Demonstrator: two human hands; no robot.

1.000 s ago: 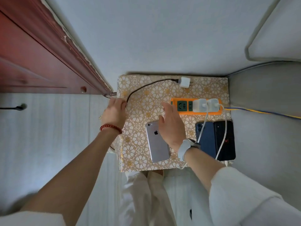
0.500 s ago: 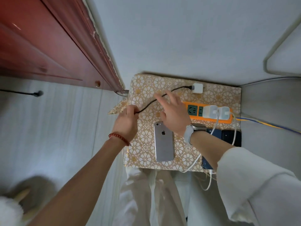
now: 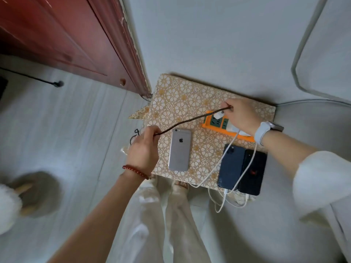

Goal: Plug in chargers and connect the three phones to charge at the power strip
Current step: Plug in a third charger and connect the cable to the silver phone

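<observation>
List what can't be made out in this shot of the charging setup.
- Head view: whether the white charger is seated in the orange power strip; the right hand covers it.
- The strip's far sockets, hidden under that hand and wrist.
- The dark cable connector end, hidden behind the left hand.
- All phone screens: the silver phone and two dark phones lie face down.

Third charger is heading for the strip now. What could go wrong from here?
The dark cable runs taut between the left hand and right hand, just above the silver phone; a tug might drag it. The right hand covers the white plug over the orange power strip, so alignment is uncertain. White cables dangling off the table edge could snag.
</observation>
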